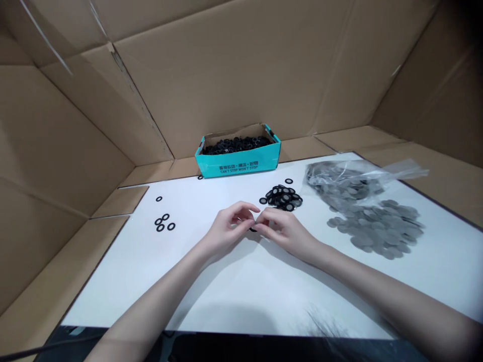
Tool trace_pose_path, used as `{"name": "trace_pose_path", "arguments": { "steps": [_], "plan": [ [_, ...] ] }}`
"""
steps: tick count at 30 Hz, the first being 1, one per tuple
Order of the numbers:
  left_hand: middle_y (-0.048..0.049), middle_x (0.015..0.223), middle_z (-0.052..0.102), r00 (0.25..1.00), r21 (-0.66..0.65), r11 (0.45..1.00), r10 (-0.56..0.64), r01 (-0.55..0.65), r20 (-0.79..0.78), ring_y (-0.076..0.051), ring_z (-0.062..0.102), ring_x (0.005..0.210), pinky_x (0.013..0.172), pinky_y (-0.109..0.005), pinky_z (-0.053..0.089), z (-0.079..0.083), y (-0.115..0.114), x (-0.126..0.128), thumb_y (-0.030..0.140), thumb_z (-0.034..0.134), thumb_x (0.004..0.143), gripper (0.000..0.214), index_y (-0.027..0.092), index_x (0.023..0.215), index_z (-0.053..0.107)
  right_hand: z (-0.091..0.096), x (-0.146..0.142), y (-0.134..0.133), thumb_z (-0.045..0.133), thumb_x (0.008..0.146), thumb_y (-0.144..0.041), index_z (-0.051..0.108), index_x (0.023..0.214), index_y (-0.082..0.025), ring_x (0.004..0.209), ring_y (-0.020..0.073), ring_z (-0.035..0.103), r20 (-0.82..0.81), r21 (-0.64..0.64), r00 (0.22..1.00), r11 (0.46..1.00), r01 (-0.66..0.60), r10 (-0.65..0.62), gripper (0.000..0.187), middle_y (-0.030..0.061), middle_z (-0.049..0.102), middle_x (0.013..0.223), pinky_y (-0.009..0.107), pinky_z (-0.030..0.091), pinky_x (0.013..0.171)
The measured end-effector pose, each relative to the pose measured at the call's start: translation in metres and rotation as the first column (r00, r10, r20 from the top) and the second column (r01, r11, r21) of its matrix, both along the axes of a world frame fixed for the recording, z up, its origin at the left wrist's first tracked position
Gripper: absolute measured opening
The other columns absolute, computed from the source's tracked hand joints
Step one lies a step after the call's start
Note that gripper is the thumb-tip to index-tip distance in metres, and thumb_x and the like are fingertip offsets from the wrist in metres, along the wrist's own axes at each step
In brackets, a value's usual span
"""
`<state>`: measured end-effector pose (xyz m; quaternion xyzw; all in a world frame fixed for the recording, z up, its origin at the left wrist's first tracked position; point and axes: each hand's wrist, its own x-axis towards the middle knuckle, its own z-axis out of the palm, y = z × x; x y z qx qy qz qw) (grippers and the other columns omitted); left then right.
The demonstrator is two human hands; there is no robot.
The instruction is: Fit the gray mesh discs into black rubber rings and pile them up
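My left hand (230, 226) and my right hand (281, 226) meet at the middle of the white table (241, 281), fingertips pinched together on a small black ring (253, 230) that is mostly hidden between them. Just beyond my right hand lies a small heap of black rings with grey mesh centres (282, 197). To the right, grey mesh discs (381, 229) spread over the table, some spilling from a clear plastic bag (347, 183). A few loose black rings (165, 222) lie to the left.
A teal cardboard box (237, 163) full of black rings stands at the table's back edge. Brown cardboard walls (241, 65) enclose the table at the left, back and right. A dark edge runs along the front.
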<state>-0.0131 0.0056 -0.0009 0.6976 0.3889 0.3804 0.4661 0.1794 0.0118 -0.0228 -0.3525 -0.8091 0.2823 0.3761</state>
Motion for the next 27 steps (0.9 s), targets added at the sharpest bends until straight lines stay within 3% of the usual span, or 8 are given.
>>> {"name": "trace_pose_path", "arguments": {
  "steps": [5,12,17,27],
  "plan": [
    [-0.0035,0.09,0.063,0.998,0.094,0.994,0.052,-0.048,-0.031,-0.013,0.06,0.083,0.075,-0.023,0.048,0.0017,-0.001,0.0,0.025,0.059,0.09,0.019,0.02,0.108,0.062,0.0031,0.0007,-0.0003,0.059,0.089,-0.032,0.061,0.075,-0.02,0.068,0.0154,0.057,-0.018,-0.02,1.0,1.0,0.004,-0.004,0.02,0.0026,0.063,0.072,0.027,0.041,0.061],
    [-0.0037,0.09,0.063,0.991,0.232,0.973,0.017,0.014,-0.132,-0.013,0.061,0.082,0.078,-0.025,0.051,-0.0032,0.003,-0.0024,0.019,0.053,0.092,0.019,0.019,0.109,0.061,0.0,0.0015,0.0026,0.057,0.089,-0.027,0.061,0.075,-0.019,0.066,0.0146,0.056,-0.048,-0.034,0.999,0.999,0.017,-0.019,0.017,0.0023,0.063,0.071,0.026,0.039,0.059],
    [-0.0039,0.092,0.065,0.991,0.25,0.967,-0.008,0.042,-0.135,-0.013,0.062,0.082,0.076,-0.024,0.051,-0.002,0.0016,-0.0019,0.017,0.051,0.093,0.02,0.018,0.111,0.06,-0.0029,0.0023,0.0034,0.057,0.09,-0.022,0.061,0.076,-0.018,0.068,0.0148,0.056,-0.042,0.009,0.999,1.0,0.004,-0.003,0.014,0.0025,0.064,0.073,0.026,0.041,0.062],
    [-0.0019,0.09,0.059,0.979,0.252,0.964,-0.034,0.085,-0.203,-0.012,0.057,0.081,0.075,-0.024,0.046,0.003,0.001,-0.0027,0.012,0.048,0.09,0.016,0.019,0.104,0.052,-0.0014,0.0026,0.0051,0.058,0.09,-0.021,0.063,0.077,-0.018,0.07,0.0147,0.057,-0.082,-0.04,0.997,0.999,-0.009,0.006,0.014,0.0026,0.065,0.075,0.026,0.04,0.061]
  ]
}}
